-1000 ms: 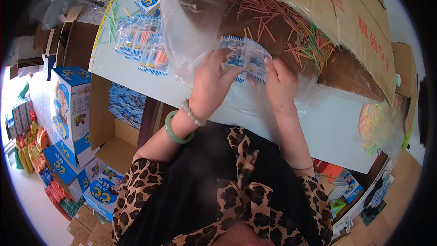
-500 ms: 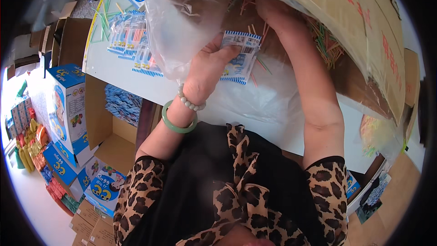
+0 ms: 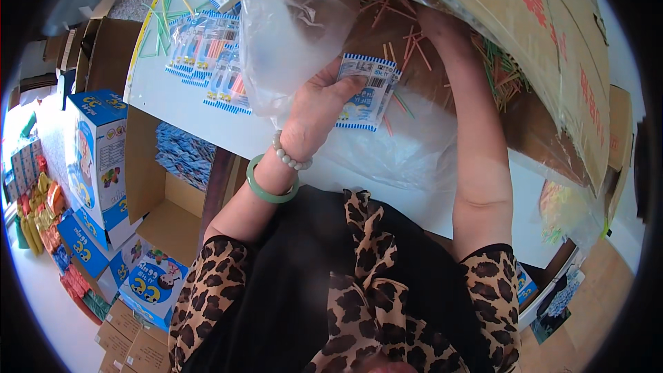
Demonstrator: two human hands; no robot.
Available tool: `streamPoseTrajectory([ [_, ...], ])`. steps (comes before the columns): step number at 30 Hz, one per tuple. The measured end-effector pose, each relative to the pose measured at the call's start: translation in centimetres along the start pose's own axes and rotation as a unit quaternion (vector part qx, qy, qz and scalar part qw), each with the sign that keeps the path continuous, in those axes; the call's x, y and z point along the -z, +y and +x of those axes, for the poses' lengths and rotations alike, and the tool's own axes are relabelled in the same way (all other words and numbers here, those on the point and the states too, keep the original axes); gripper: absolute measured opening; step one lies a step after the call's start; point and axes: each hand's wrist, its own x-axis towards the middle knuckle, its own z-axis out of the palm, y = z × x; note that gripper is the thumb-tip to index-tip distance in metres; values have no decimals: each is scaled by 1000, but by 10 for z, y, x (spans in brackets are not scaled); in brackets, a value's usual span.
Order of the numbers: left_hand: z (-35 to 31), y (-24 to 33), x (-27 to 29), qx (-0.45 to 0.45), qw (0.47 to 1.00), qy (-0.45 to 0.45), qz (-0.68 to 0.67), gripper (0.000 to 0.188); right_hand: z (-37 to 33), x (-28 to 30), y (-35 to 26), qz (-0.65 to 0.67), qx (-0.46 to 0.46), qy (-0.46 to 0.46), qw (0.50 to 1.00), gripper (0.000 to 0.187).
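Note:
My left hand (image 3: pixel 312 112) pinches a blue-and-white plastic packet (image 3: pixel 371 94) with the thumb across its front. A few thin coloured sticks poke out around the packet's upper and right edges. My right hand (image 3: pixel 442 26) reaches inside a large cardboard box (image 3: pixel 577 72) lying on its side; its fingers are hidden by the box flap and shadow. Beside that wrist lies a heap of thin green, pink and yellow sticks (image 3: pixel 507 76). A clear plastic liner (image 3: pixel 266 48) spills from the box's mouth and hangs left of my left hand.
Filled packets (image 3: pixel 204 45) lie on the white table (image 3: pixel 155 86) at the left, near loose green sticks (image 3: pixel 160 27). Below the table's left edge, an open carton (image 3: pixel 176 221) holds blue packets. Blue printed boxes (image 3: pixel 100 159) stand farther left. A bag of sticks (image 3: pixel 563 207) sits at right.
My right hand has shifted slightly right and toward me inside the box, and more loose sticks show beside it. My left hand keeps its grip on the packet. The whole view has shifted slightly.

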Motion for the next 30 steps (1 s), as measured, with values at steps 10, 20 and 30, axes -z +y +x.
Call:
streamPoseTrajectory([
  [10,10,4,-17,-38,994,-85,49,17,-37,99,-31,189,-239,-107,947,38],
  [20,72,-38,-88,-531,784,-47,317,15,-80,108,-49,189,-197,-125,954,31],
  [30,59,-13,-79,-484,781,-61,390,16,-80,118,-46,53,-257,-351,899,35],
])
